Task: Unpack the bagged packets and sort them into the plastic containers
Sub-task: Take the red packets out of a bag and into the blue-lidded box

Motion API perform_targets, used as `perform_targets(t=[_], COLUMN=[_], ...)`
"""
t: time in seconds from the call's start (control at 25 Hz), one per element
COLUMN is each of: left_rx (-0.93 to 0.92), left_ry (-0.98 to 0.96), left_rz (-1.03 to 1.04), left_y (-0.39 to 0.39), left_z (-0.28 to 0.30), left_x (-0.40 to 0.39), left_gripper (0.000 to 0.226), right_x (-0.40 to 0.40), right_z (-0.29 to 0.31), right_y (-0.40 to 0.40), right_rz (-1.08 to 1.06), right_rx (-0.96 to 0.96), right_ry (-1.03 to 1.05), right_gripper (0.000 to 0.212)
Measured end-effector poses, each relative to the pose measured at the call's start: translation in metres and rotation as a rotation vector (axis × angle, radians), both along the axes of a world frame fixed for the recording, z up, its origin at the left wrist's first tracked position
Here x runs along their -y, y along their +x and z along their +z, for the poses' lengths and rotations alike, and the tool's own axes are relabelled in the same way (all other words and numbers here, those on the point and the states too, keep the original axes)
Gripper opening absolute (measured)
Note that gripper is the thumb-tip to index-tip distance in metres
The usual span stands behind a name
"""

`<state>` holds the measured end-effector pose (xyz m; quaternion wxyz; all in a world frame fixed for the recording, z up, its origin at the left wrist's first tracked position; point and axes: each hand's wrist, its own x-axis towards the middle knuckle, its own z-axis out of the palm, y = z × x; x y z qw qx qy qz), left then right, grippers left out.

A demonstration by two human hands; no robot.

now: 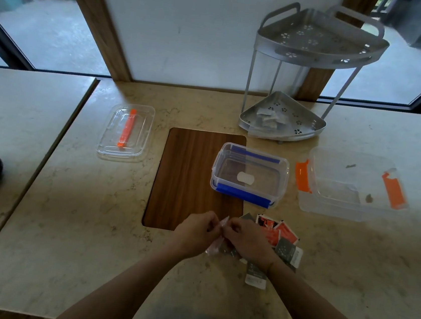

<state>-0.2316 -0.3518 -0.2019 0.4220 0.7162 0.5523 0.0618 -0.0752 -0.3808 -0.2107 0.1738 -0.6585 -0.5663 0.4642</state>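
Both hands met at 6 o'clock over the marble surface (71,222), just below the wooden inlay (189,178). The left hand (196,232) and the right hand (243,238) each pinched the top edge of a small clear bag (213,247) held between them, the grip of each pressed together on the plastic; what the bag held was too blurred to tell. Just beside the right hand, toward 3 o'clock, lay a loose spread of packets (281,233), red ones and grey ones overlapping. At 12 o'clock from the hands stood the blue-clipped container (249,175), partly on the inlay, with one small white piece inside. The orange-clipped container (353,186) sat at 2 o'clock, near the blue one. A clear lid (126,132) with an orange clip lay at 10 o'clock. The metal corner rack (300,72) stood at 1 o'clock, with pale packets on its bottom shelf.
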Motion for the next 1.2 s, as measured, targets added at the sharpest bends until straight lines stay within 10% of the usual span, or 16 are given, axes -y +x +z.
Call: perform_targets(t=[0.68, 1.2], left_rx=[-0.494, 0.004], left_ry=[0.617, 0.130], left_rz=[-0.470, 0.178], left_y=[-0.009, -0.010], left_z=[0.028, 0.037], left_x=[-0.027, -0.043], left_gripper=[0.018, 0.019], right_x=[-0.018, -0.018], right_z=[0.045, 0.057], right_y=[0.028, -0.016], right_rz=[0.373, 0.092], right_rx=[0.680, 0.435], right_ry=[0.240, 0.482], right_gripper=[0.026, 0.028])
